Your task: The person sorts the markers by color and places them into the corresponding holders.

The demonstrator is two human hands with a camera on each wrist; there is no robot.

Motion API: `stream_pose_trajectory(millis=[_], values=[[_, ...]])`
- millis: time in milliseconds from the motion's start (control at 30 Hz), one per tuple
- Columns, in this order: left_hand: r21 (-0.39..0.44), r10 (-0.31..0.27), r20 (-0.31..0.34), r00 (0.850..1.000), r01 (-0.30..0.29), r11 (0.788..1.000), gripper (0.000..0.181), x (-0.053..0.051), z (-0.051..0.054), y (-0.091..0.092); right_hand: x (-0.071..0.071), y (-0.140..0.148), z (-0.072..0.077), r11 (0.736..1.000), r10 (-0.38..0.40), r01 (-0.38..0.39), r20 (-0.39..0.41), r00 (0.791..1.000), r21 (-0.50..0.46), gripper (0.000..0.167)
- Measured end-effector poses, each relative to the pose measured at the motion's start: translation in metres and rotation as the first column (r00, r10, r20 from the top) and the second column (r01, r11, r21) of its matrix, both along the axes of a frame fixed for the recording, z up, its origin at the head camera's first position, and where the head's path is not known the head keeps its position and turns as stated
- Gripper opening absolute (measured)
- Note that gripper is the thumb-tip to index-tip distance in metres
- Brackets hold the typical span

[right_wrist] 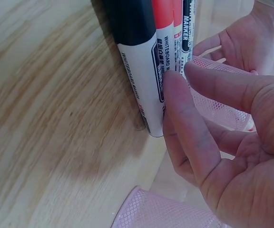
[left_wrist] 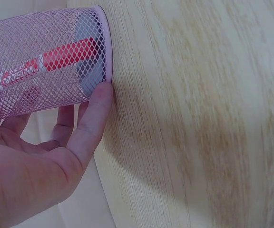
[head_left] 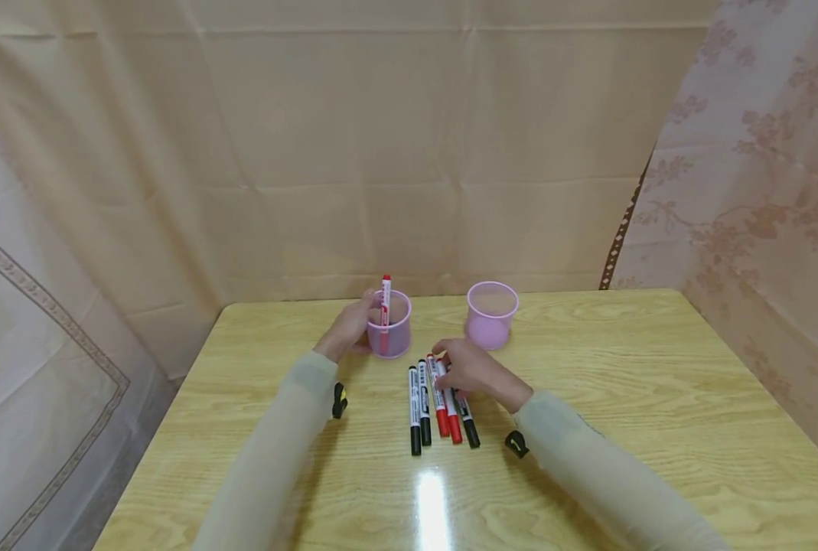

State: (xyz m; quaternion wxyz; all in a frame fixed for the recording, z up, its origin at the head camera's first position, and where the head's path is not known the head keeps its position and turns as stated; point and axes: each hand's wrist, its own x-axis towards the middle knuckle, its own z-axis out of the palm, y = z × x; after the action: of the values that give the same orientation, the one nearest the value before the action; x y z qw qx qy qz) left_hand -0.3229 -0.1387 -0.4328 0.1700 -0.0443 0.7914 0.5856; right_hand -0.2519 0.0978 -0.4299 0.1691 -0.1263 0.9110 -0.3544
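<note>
My left hand (head_left: 348, 327) holds a pink mesh pen cup (head_left: 396, 343) from its left side, with a fingertip at the base in the left wrist view. A red whiteboard marker (head_left: 386, 298) stands inside that cup, its red end (left_wrist: 68, 53) visible through the mesh. On the table lies a row of several black and red whiteboard markers. My right hand (head_left: 474, 366) is over the row's far ends, thumb and fingertips closed in on a red marker (right_wrist: 163, 35). Beside it lies a black marker (right_wrist: 139, 71). The fingers partly hide the marker barrels.
A second pink mesh cup (head_left: 489, 325) stands behind the right hand. The wooden table (head_left: 622, 383) ends at a hanging beige cloth (head_left: 340, 153). Patterned cloths hang at both sides. A bright reflection lies on the near part of the tabletop.
</note>
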Motion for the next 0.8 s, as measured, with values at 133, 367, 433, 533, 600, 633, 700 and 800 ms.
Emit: stream_pose_trajectory(millis=[133,367,433,533,600,633,700,800], values=[[0.009,0.002,-0.004,1.0,-0.002,1.0,0.07,0.0,0.001,0.0,-0.002,0.0,0.001,1.0,-0.002,0.002,0.014,1.0,0.024,0.064],[0.0,-0.001,-0.004,1.0,0.001,1.0,0.069,0.001,0.001,0.0,-0.006,0.0,0.002,0.996,0.031,-0.031,0.002,1.0,0.079,0.061],[-0.004,-0.002,-0.012,1.0,0.002,1.0,0.068,0.001,0.001,0.0,-0.007,-0.001,0.003,0.993,0.047,-0.045,-0.02,0.999,0.109,0.059],[-0.008,-0.002,-0.023,1.0,0.002,1.0,0.067,0.001,0.001,0.0,-0.009,-0.003,0.004,0.986,0.061,-0.053,-0.047,0.997,0.16,0.057],[-0.008,-0.001,-0.023,1.0,0.001,1.0,0.067,0.001,0.001,0.0,-0.01,-0.004,0.005,0.982,0.064,-0.054,-0.053,0.997,0.183,0.056],[-0.008,-0.002,-0.021,1.0,0.002,1.0,0.067,0.001,0.001,0.0,-0.01,-0.005,0.006,0.98,0.062,-0.051,-0.051,0.997,0.19,0.056],[-0.013,-0.005,-0.018,1.0,0.005,1.0,0.068,0.001,0.001,-0.001,-0.01,-0.006,0.008,0.978,0.062,-0.05,-0.054,0.997,0.205,0.054],[-0.015,-0.007,-0.017,1.0,0.006,1.0,0.068,0.002,0.001,-0.001,-0.008,-0.008,0.011,0.974,0.062,-0.052,-0.043,0.997,0.219,0.053]])
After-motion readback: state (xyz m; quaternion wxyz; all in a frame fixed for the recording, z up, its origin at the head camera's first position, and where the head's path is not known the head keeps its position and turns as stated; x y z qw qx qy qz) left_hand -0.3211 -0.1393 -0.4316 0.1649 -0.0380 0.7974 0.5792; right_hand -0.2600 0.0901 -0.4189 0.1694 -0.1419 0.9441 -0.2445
